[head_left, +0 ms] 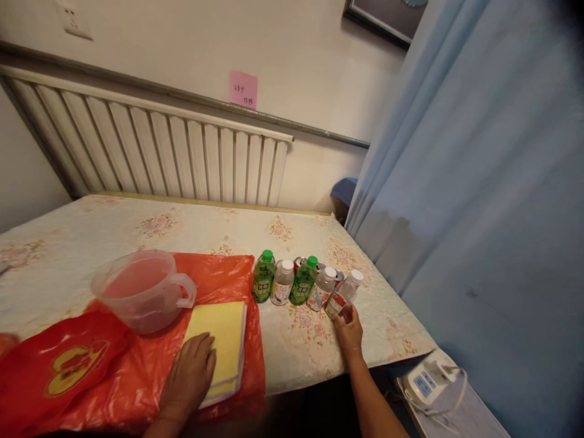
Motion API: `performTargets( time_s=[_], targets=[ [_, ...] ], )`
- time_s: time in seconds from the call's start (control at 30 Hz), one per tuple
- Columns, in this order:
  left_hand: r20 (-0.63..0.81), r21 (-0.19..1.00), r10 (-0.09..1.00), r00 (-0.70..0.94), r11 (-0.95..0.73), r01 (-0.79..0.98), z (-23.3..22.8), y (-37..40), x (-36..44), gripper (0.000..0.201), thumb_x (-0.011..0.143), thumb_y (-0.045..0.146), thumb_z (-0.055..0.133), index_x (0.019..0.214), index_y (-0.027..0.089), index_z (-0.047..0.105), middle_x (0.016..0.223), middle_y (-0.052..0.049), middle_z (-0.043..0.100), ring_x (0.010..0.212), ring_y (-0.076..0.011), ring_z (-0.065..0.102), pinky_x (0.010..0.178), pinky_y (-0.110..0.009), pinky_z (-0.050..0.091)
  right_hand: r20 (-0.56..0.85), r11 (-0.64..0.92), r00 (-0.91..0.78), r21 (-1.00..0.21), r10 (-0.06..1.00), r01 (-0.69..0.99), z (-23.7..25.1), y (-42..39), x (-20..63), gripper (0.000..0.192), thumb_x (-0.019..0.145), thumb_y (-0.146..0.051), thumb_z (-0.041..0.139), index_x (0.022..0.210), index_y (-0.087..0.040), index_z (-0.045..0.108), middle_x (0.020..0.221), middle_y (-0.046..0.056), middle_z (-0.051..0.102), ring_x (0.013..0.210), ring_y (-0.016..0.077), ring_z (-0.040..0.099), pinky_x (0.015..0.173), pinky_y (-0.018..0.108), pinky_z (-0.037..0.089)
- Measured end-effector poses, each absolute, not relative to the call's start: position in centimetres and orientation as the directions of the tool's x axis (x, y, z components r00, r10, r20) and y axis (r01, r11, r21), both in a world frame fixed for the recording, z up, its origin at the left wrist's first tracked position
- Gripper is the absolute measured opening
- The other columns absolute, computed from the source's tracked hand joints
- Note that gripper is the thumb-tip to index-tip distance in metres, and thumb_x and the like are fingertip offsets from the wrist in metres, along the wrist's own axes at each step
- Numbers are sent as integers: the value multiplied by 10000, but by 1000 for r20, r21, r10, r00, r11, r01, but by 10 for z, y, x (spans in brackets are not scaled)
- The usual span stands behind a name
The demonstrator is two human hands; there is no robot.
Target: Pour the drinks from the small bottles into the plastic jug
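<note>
Right hand point(350, 331): fingers and thumb clamped on the low part of the end bottle point(344, 294), which has a white cap and a red label; whether its base rests on the cloth point(255, 225), I cannot tell.
End bottle: at the far right of a row of 5, on the near right part of the cloth.
Rest of the row: from left to right, green bottle point(263, 283), white-capped bottle point(282, 287), a 2nd green bottle point(303, 285), a 2nd white-capped bottle point(320, 293).
Cans point(339, 275): just on the far side of the bottles, partly hidden.
Left hand point(191, 368): flat on the yellow sheets point(228, 328), fingers close together, clamped on nothing.
Jug point(141, 298): clear, handle to the right, on the far left part of the red plastic point(219, 274).
Red tray point(27, 365): near left, beside the jug.
Curtain point(479, 213): blue, on the right.
</note>
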State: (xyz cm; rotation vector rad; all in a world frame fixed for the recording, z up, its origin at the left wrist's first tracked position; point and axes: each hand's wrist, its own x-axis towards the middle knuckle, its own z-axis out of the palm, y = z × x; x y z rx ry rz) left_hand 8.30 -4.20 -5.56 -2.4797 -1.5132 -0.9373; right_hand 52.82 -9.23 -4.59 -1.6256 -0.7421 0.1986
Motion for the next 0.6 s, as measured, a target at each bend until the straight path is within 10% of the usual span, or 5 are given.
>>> performTargets(
  time_s=[0.6],
  targets=[
    [564, 364, 778, 277, -535, 762, -59, -48, 80, 271, 925, 233, 458, 1110, 168, 644, 1153, -121, 674, 1108, -266, 605, 987, -456, 509, 181, -190, 748, -905, 638, 380, -49, -147, 443, 537, 672, -502, 542, 1054, -150, 678, 981, 137, 772, 888, 292, 730, 864, 397, 563]
  ],
)
